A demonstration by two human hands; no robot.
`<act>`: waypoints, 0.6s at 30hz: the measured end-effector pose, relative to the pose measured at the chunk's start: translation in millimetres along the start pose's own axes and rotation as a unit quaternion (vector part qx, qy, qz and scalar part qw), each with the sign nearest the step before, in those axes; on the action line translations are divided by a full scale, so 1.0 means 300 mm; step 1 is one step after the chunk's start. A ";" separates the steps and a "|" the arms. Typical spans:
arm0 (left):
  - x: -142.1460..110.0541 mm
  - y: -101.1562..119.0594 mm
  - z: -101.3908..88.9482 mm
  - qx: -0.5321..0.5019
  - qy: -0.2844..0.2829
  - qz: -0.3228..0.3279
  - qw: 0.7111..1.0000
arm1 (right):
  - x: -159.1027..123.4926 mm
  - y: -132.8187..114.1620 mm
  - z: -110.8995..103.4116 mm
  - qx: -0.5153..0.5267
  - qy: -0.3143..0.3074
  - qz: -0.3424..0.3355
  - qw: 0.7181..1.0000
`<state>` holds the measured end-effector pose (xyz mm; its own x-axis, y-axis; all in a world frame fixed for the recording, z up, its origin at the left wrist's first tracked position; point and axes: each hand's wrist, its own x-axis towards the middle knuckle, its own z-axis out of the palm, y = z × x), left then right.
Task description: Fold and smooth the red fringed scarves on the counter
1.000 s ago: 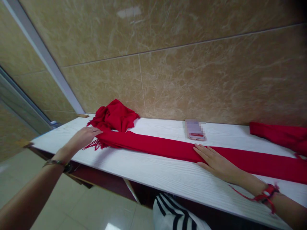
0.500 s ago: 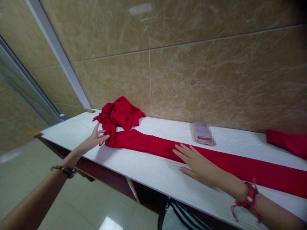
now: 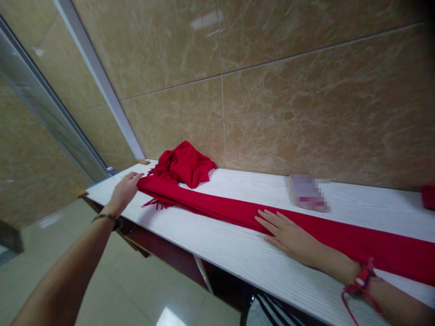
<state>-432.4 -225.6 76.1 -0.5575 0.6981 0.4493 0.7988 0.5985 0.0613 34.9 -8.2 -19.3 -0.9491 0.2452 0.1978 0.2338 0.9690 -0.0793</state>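
Observation:
A long red scarf (image 3: 217, 208), folded into a narrow strip, runs along the white tabletop and out of view on the right. My left hand (image 3: 125, 188) grips its far left end, fingers closed on the cloth and lifting it slightly. Fringe hangs from the scarf just right of that hand. Farther along, my right hand (image 3: 288, 233) lies flat across the strip's near edge, fingers stretched out. Behind the left end, a crumpled red fringed cloth (image 3: 186, 163) is heaped against the wall.
A blurred-out phone-like object (image 3: 308, 194) lies near the wall. Another piece of red cloth (image 3: 428, 197) shows at the right edge. The white table (image 3: 210, 242) has open shelves beneath, with a grey bag with dark stripes (image 3: 268, 312) below its front edge.
My left hand has gone from open fingers beside the bunched scarf end to gripping it. That end is now drawn out leftward and straighter. My right hand stays flat on the scarf.

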 end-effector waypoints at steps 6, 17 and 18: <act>0.053 -0.008 0.070 0.021 -0.136 -0.091 0.986 | 0.002 -0.001 0.006 -0.013 0.011 0.000 1.000; 0.012 -0.090 0.163 0.056 -0.183 -0.030 0.981 | 0.000 0.000 0.008 -0.032 0.022 -0.008 0.999; 0.020 -0.085 0.167 0.059 -0.183 -0.015 0.981 | 0.000 -0.001 0.007 -0.035 0.019 -0.009 0.999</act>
<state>-467.6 -217.0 32.5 -0.6420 0.7605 0.0978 0.7606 0.6477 -0.0440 34.4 -8.4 -21.3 -0.9450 0.2275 0.2349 0.2323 0.9726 -0.0071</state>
